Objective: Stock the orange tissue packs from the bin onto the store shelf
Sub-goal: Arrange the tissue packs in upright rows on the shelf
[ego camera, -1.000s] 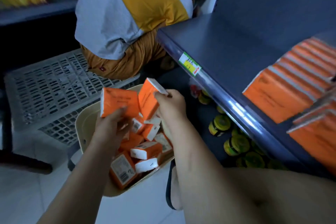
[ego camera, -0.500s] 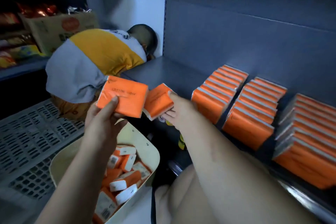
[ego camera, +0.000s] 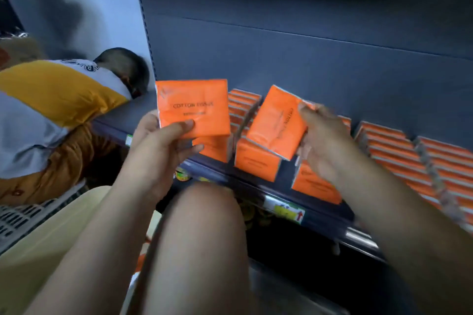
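My left hand (ego camera: 163, 138) grips an orange tissue pack (ego camera: 193, 106) by its lower edge, flat face toward me, in front of the dark blue shelf (ego camera: 143, 107). My right hand (ego camera: 320, 135) holds a second orange tissue pack (ego camera: 277, 123), tilted, just above the front of a row of shelved packs (ego camera: 256, 163). Several rows of orange packs (ego camera: 419, 158) stand on the shelf to the right. The cream bin (ego camera: 46, 243) sits at lower left, mostly hidden by my arm and knee.
A crouching person in a yellow and grey shirt (ego camera: 58, 100) leans at the shelf's left end. A grey plastic crate (ego camera: 15, 220) lies on the floor at left. Price labels (ego camera: 284, 210) line the shelf edge; yellow-lidded jars (ego camera: 183, 175) sit below. My knee (ego camera: 204, 212) fills the centre foreground.
Both hands lifted a pack each out of the bin and carried them up and right to the shelf. The right pack now hovers over a row's front; the view swung up toward the shelf.
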A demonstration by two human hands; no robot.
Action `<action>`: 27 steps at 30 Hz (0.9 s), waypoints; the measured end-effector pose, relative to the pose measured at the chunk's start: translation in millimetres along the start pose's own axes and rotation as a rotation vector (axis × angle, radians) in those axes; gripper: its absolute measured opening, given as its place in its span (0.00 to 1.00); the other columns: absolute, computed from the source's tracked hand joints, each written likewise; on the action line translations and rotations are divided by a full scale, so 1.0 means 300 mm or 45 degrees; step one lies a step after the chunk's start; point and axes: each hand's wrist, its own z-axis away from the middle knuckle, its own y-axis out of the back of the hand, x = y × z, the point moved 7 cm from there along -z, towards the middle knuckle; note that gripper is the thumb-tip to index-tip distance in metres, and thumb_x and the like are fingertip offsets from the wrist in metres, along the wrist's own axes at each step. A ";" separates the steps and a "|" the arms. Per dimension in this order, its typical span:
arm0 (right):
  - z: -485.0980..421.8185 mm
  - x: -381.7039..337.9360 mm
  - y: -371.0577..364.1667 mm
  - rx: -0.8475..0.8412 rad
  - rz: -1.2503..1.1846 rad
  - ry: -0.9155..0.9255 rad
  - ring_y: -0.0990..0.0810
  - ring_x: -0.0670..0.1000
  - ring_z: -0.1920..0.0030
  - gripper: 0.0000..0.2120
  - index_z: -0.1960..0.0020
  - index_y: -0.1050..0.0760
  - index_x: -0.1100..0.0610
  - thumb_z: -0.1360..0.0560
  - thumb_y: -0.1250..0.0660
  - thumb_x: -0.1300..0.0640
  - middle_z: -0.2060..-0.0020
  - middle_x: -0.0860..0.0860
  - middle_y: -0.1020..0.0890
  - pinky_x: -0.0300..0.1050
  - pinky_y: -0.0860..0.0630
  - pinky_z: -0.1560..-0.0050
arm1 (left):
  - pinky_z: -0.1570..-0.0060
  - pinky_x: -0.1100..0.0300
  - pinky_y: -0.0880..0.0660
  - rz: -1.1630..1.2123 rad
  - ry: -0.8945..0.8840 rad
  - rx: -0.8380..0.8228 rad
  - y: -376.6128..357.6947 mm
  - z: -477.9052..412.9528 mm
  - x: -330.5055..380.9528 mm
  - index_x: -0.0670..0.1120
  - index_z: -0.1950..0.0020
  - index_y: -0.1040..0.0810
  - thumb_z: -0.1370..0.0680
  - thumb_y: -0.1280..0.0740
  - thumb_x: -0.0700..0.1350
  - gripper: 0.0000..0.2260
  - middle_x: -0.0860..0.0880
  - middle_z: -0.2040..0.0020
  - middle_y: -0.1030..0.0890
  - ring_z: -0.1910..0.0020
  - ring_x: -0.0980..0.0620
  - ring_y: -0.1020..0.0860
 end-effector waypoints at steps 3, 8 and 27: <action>0.024 -0.024 0.153 0.056 -0.034 -0.012 0.14 0.55 0.42 0.16 0.29 0.28 0.54 0.15 0.36 0.54 0.39 0.54 0.15 0.69 0.18 0.50 | 0.57 0.52 0.17 0.034 0.040 -0.078 -0.189 0.001 -0.021 0.45 0.40 0.26 0.28 0.29 0.41 0.17 0.43 0.49 0.15 0.54 0.42 0.15; 0.091 0.020 0.265 -0.040 -0.250 -0.098 0.14 0.56 0.42 0.17 0.32 0.25 0.63 0.18 0.33 0.58 0.42 0.59 0.14 0.64 0.17 0.47 | 0.40 0.40 0.20 -0.059 0.142 -0.196 -0.424 0.022 -0.095 0.46 0.35 0.32 0.17 0.32 0.47 0.14 0.41 0.43 0.14 0.45 0.40 0.14; 0.145 0.054 0.374 0.009 0.453 0.259 0.16 0.43 0.45 0.30 0.29 0.25 0.45 0.28 0.21 0.56 0.45 0.44 0.15 0.46 0.18 0.46 | 0.45 0.43 0.18 -0.020 0.122 0.001 -0.382 0.042 -0.269 0.49 0.39 0.30 0.16 0.34 0.48 0.09 0.47 0.50 0.15 0.53 0.45 0.15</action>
